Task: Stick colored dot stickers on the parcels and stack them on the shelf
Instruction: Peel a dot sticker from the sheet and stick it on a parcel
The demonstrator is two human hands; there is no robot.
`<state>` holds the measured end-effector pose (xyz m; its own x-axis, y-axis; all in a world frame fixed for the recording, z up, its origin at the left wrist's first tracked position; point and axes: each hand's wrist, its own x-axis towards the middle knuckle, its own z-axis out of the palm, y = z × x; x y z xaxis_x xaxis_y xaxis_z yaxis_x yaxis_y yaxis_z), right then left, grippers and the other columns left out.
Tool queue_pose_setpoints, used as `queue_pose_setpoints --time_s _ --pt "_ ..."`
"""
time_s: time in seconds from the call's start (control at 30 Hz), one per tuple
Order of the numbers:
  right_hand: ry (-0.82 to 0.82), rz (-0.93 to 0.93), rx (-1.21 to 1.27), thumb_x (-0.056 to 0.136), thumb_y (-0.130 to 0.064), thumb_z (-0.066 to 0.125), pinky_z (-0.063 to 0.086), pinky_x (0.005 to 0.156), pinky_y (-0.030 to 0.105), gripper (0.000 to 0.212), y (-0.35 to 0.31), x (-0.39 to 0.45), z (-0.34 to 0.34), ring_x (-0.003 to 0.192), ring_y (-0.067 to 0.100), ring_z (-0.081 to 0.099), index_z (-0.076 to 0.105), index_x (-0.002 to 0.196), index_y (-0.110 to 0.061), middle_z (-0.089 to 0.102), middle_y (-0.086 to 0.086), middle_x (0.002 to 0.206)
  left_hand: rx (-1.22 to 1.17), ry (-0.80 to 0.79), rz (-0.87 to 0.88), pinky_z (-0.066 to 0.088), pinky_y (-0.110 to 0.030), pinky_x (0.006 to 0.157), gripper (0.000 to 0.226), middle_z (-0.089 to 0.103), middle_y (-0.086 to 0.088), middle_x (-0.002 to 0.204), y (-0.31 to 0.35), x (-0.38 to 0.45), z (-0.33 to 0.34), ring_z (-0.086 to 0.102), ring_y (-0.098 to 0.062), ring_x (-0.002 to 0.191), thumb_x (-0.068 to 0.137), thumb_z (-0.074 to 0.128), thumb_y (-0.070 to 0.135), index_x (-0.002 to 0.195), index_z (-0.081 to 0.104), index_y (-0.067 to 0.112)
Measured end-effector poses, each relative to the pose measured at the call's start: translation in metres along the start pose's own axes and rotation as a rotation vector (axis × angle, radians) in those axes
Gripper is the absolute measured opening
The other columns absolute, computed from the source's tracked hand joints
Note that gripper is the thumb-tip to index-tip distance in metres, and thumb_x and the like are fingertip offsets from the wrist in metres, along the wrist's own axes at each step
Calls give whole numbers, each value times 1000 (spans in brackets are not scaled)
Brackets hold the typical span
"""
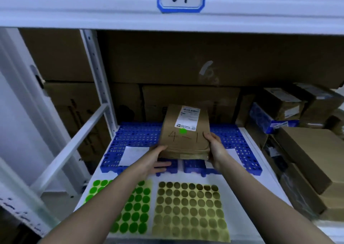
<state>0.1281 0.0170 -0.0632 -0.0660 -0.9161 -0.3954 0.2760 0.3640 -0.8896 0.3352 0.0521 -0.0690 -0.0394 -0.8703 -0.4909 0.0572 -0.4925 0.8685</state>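
From the head view, one brown parcel (pixel 184 132) with a white label and one green dot (pixel 183 131) sits on the blue mat (pixel 137 136) on the shelf (pixel 249 141), the left hand (pixel 158 157) and right hand (pixel 214 145) gripping its near corners. It looks light, stiff cardboard, not fragile, best held by its two side edges, I judge. Two sticker sheets lie nearer: one green sheet (pixel 134 212) and one olive sheet (pixel 189 212).
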Motion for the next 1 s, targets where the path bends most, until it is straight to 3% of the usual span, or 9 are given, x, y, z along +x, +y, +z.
queue_pose_setpoints --time_s 0.1,0.23,0.33,0.43,0.63,0.8,0.87,0.93,1.0 --pt "28 9 40 93 -39 56 50 94 50 62 9 13 35 107 32 59 24 144 -27 56 12 126 -127 29 -10 53 -36 81 50 54 -9 131 -2 -1 -19 65 -25 100 91 57 42 133 40 19" --pt "34 20 68 84 -39 68 46 99 52 88 36 12 83 119 36 51 9 150 -31 45 15 141 -503 104 -45 49 -41 85 40 62 -20 113 -8 3 -39 59 -33 106 90 58 40 115 43 13" --pt "18 2 94 79 -33 76 46 101 50 99 58 4 116 123 34 49 8 150 -25 43 13 143 -642 163 3 56 -43 71 51 63 -18 113 -11 9 -54 64 -32 99 87 65 35 128 46 11" --pt "-41 30 31 53 -49 88 50 95 51 120 71 -1 134 119 33 53 15 146 -30 46 11 141 -608 242 41 52 -49 91 53 61 -14 119 -10 13 -76 61 -31 105 87 66 27 134 45 14" --pt "-49 76 -10 81 -46 70 58 79 41 96 47 14 119 97 29 65 3 149 -31 54 12 118 -384 210 51 50 -45 87 34 59 -10 99 16 11 -125 60 -26 90 92 58 32 121 49 16" --pt "-114 155 -111 82 -47 68 61 66 37 68 12 17 98 88 29 67 34 137 -26 54 12 117 -186 162 17 50 -39 79 41 61 -12 107 37 19 -154 60 -27 94 90 58 42 122 52 17" --pt "-135 169 -110 85 -45 66 60 74 37 52 9 22 94 92 27 65 45 126 -21 54 10 105 -186 159 27 50 -39 79 40 60 -12 107 42 24 -154 61 -27 93 90 58 43 120 53 17" --pt "-110 180 -64 86 -43 66 58 78 39 51 11 27 97 95 26 62 47 126 -19 54 11 110 -242 155 53 51 -40 85 38 61 -12 105 43 30 -150 61 -27 96 91 56 42 120 53 17" --pt "-66 185 -45 82 -45 70 58 69 38 62 16 31 104 100 28 59 44 131 -18 51 12 124 -291 168 78 53 -42 85 40 61 -12 109 40 35 -145 60 -28 102 92 56 40 124 52 16"
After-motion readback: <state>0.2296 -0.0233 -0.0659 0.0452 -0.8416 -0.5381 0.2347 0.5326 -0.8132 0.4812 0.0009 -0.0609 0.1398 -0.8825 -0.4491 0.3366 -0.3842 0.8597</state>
